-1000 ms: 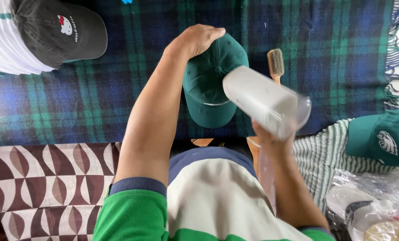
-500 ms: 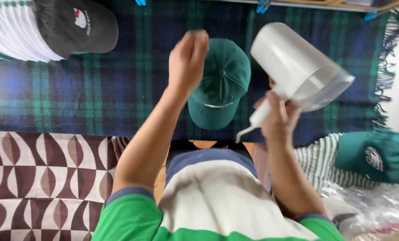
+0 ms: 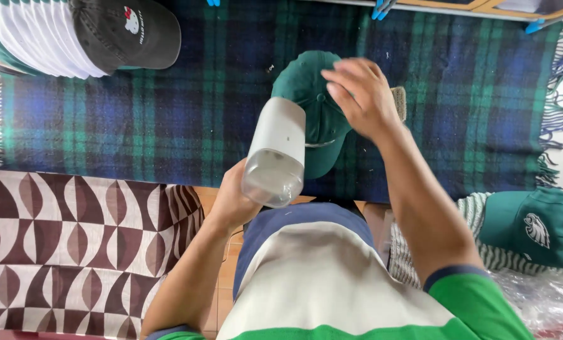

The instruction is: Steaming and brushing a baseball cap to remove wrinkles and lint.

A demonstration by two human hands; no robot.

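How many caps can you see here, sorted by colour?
Green caps: 2, one on the plaid blanket under the right hand, beside the white bottle held in the left hand, and one at the right edge
Dark grey caps: 1, top left
Total: 3

Your left hand (image 3: 234, 201) grips a white spray bottle (image 3: 275, 151) by its lower end, the clear base tilted toward you and the white body pointing away. Just beyond your right hand's (image 3: 360, 94) spread fingers (image 3: 341, 94) lies a dark green cap (image 3: 313, 110), crown up, brim toward you, partly under them.
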